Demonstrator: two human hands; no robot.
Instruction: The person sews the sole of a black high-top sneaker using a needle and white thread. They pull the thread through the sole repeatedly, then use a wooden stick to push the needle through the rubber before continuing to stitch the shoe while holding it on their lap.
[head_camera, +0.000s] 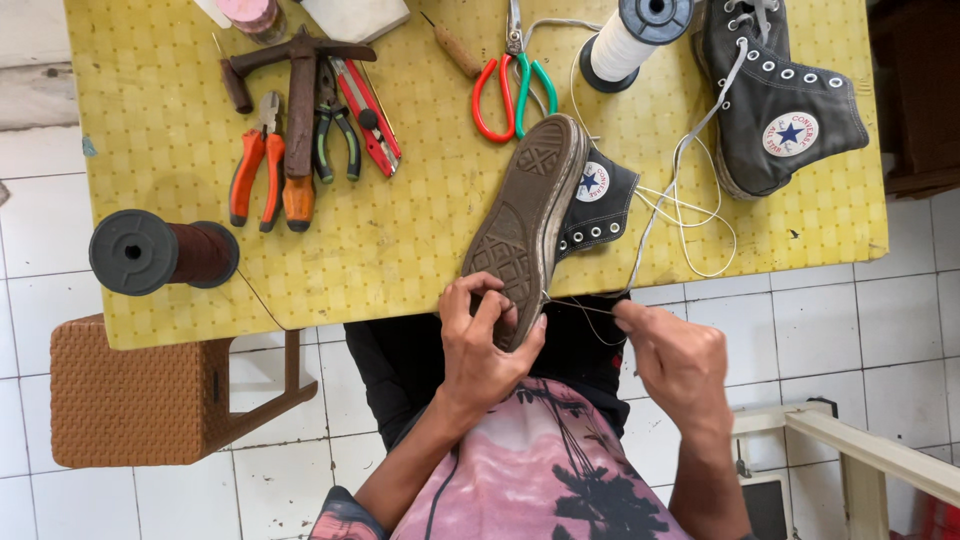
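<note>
Obs.: left hand (485, 335) is clamped around the heel end of a black high-top sneaker (545, 215), fingers curled over the worn brown sole, which faces up and tilts toward the camera. The shoe's toe end rests on the yellow tabletop (400, 240); its heel overhangs the near edge, above the lap.

Right hand (675, 360): grip pinched closed on a thin white thread (600, 305) that runs taut from the sole's edge near the left thumb. Whether a needle sits in that pinch I cannot tell. More thread loops loosely across the tabletop toward a white spool (625, 40).

Surroundings: 2nd sneaker (780, 100) lies on its side at the far right corner. Scissors (512, 85) with red and green handles, an awl (455, 50), orange pliers (258, 170), a hammer (300, 100), and a dark red spool (165, 252) at the left edge. A woven brown stool (130, 395) stands below.

Judgement on technique: the stitch should seat well if the pull stays in line with the seam between sole and upper, steady rather than jerked, while the left hand braces the heel so the shoe does not roll. Keep the slack loops clear of the scissors so nothing snags.
</note>
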